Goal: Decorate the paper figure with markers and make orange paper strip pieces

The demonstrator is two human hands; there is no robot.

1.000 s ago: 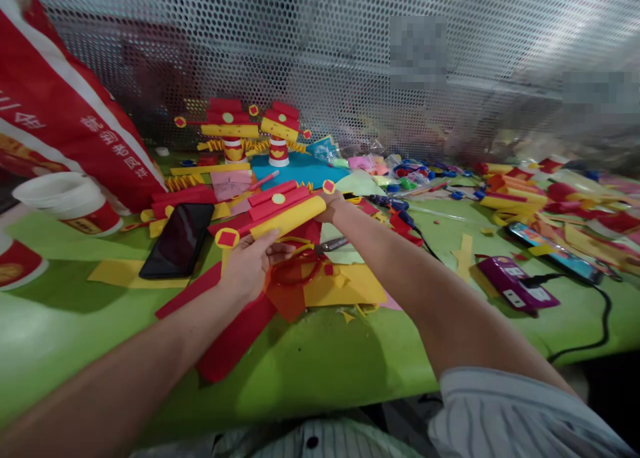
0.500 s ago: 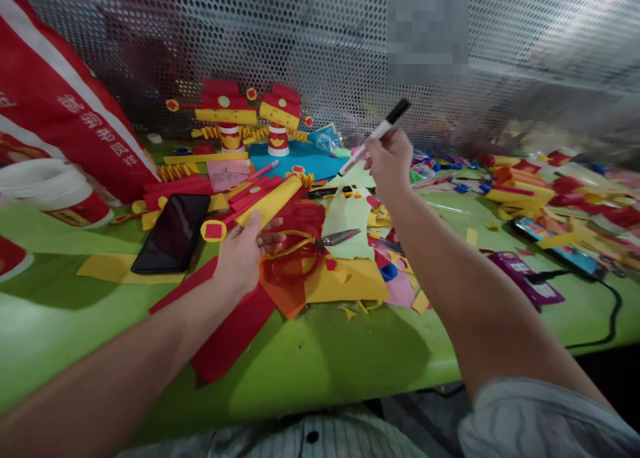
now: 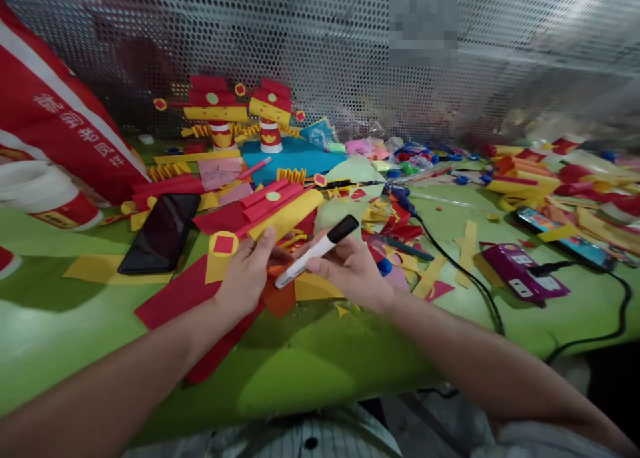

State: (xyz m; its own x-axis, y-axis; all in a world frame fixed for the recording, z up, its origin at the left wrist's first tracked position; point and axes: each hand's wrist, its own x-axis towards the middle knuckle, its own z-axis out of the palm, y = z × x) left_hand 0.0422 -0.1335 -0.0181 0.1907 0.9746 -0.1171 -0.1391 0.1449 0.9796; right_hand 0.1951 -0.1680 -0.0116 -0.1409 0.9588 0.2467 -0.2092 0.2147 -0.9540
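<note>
My left hand (image 3: 250, 268) is closed on a red and yellow paper figure head (image 3: 287, 215), a rolled yellow tube with a red hat on top and a red-and-yellow square charm at its left end. Between the fingers of my right hand (image 3: 353, 271) is a white marker (image 3: 313, 255) with a black cap, tilted, cap end up to the right. Both hands are close together over the scraps. Orange paper (image 3: 280, 301) and red paper (image 3: 173, 298) lie beneath them. The scissors seen earlier are hidden now.
A black phone (image 3: 163, 235) lies left, near a stack of white cups (image 3: 45, 195) and a large red bag (image 3: 65, 111). Two finished paper figures (image 3: 270, 121) stand behind. On the right are a purple box (image 3: 520, 271) with a black cable and another phone (image 3: 565, 238).
My right hand has come down and left with the marker, from above the table's back to beside my left hand. The paper head has shifted slightly right.
</note>
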